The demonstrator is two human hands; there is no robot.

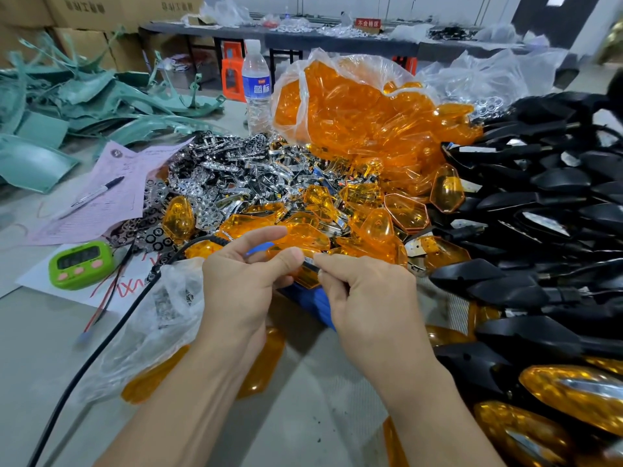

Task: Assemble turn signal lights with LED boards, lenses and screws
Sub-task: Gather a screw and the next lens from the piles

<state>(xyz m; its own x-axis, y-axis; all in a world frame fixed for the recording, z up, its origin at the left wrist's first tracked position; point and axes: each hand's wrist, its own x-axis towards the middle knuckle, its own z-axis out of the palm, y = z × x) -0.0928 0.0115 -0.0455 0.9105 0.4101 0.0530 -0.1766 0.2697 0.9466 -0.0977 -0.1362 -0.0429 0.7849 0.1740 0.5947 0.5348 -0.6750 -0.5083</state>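
Writing first: the bottle (pixel 257 89) label reads 蓝标, the red sign (pixel 368 23) at the top says 不合格区, and the box print upper left is too blurry to read. At centre frame both hands meet over one orange lens (pixel 308 278). The left hand (pixel 242 291) has its thumb pressed on the top edge with fingers curled under, and the right hand (pixel 367 298) pinches a small silvery piece (pixel 310 262) there. The lens sits right under the fingertips, touching them. One bottle, one green timer (pixel 80 264), one pen (pixel 96 193). The chrome bits (pixel 236 170) and black housings (pixel 539 197) are piled too deep to count.
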